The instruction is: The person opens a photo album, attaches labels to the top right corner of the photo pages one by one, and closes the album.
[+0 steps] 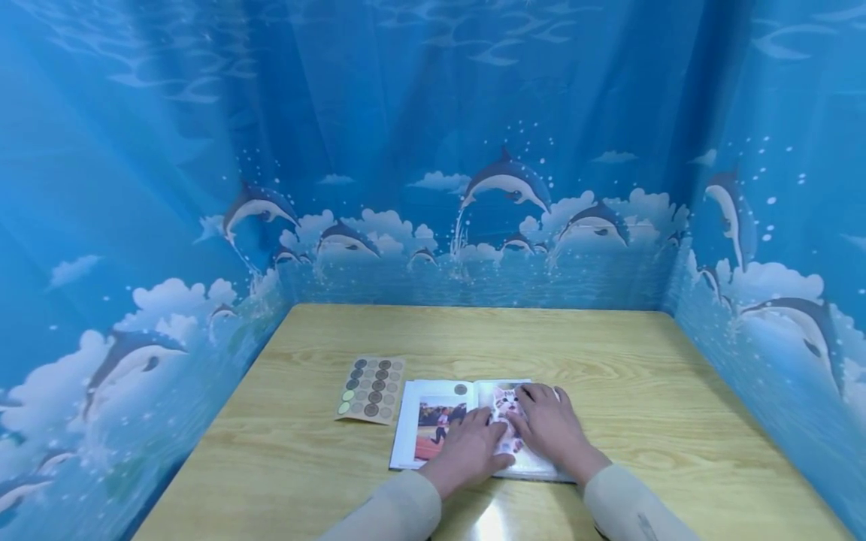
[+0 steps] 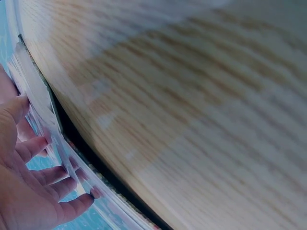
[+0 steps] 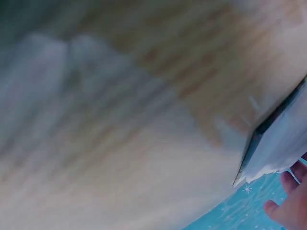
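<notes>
An open photo album [image 1: 406, 436] lies on the table. Its left page carries a photo of a running person [image 1: 428, 428] and a dark round sticker [image 1: 461, 389] near the top; a kitten picture [image 1: 504, 400] fills the right page. My left hand [image 1: 468, 448] rests across the inner part of the album, fingers spread on the pages. On the right page lies my right hand [image 1: 553, 427], its fingers over the picture's upper right part. The left wrist view shows relaxed left fingers [image 2: 36, 148] touching a clear page sleeve. Only part of the right hand shows in the right wrist view.
Left of the album lies a sheet of round stickers [image 1: 370, 391], dark, pale and greenish. The wood-grain table [image 1: 284, 443] meets a blue dolphin-print curtain [image 1: 406, 173] at its back and sides.
</notes>
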The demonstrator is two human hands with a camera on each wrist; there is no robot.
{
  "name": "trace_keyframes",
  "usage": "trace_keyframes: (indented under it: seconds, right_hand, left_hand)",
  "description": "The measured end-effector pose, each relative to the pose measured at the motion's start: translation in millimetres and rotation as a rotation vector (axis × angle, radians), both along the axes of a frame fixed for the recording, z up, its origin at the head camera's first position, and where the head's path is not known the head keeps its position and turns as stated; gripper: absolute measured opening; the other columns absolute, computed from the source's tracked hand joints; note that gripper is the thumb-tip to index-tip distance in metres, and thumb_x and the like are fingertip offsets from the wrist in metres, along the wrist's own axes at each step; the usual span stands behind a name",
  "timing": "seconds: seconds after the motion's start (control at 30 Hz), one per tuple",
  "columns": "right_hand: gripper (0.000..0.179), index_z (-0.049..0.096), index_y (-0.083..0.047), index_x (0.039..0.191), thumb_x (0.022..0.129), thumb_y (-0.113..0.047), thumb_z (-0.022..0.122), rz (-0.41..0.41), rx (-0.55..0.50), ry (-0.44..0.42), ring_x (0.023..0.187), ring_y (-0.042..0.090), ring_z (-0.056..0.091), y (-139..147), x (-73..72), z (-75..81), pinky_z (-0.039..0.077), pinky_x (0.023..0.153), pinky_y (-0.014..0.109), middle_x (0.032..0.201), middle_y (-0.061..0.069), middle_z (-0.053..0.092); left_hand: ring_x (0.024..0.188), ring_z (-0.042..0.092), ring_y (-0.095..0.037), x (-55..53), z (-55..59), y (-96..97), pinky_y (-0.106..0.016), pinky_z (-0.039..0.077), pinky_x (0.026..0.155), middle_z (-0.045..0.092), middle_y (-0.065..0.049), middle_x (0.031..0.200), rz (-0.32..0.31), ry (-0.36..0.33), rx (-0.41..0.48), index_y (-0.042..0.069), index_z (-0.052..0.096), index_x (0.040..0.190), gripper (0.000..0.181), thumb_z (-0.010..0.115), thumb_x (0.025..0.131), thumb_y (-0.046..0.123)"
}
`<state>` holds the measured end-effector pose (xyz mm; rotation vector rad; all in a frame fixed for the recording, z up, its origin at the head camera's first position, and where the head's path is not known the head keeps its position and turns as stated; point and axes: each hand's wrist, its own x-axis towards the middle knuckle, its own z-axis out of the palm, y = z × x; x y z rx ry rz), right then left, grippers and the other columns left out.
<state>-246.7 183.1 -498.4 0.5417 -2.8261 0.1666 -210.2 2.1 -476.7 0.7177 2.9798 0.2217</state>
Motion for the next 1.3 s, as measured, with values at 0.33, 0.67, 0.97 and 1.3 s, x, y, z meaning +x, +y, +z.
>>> trace_keyframes:
  seconds: [0.33,0.67,0.97,1.3]
  right_hand:
    - [0.063,0.047,-0.001,0.145,0.1,-0.045,0.052,0.015,-0.002,-0.101,0.136,0.042,0.039,3,8.3,1.6,0.021,0.112,0.068,0.149,0.019,0.045]
    - [0.06,0.047,-0.001,0.145,0.103,-0.044,0.047,0.003,0.016,-0.148,0.139,0.042,0.035,3,7.1,0.3,0.017,0.113,0.069,0.151,0.017,0.043]
    - [0.056,0.048,0.0,0.143,0.103,-0.04,0.048,0.006,-0.021,-0.122,0.139,0.043,0.035,2,6.8,-0.3,0.017,0.112,0.069,0.148,0.018,0.045]
    - [0.058,0.047,0.001,0.144,0.105,-0.041,0.044,-0.026,-0.017,-0.168,0.144,0.045,0.024,3,-4.1,5.8,0.014,0.113,0.07,0.156,0.024,0.03]
  left_hand:
    - [0.138,0.04,-0.027,0.0,0.4,0.7,-0.051,0.04,0.107,0.042,-0.008,0.152,0.01,-0.012,-0.007,0.027,0.054,0.142,0.063,0.062,0.089,0.06]
    - [0.139,0.039,-0.026,0.3,1.0,0.5,-0.051,0.04,0.108,0.043,-0.007,0.152,0.005,-0.007,-0.008,0.026,0.054,0.142,0.063,0.061,0.089,0.06]
    - [0.14,0.038,-0.026,0.8,-0.6,0.9,-0.051,0.039,0.109,0.041,-0.006,0.153,0.012,-0.028,-0.008,0.028,0.053,0.143,0.063,0.06,0.09,0.06]
    - [0.14,0.038,-0.026,-0.9,-1.1,0.1,-0.051,0.039,0.109,0.041,-0.006,0.153,0.007,-0.02,-0.016,0.029,0.053,0.142,0.062,0.059,0.09,0.061]
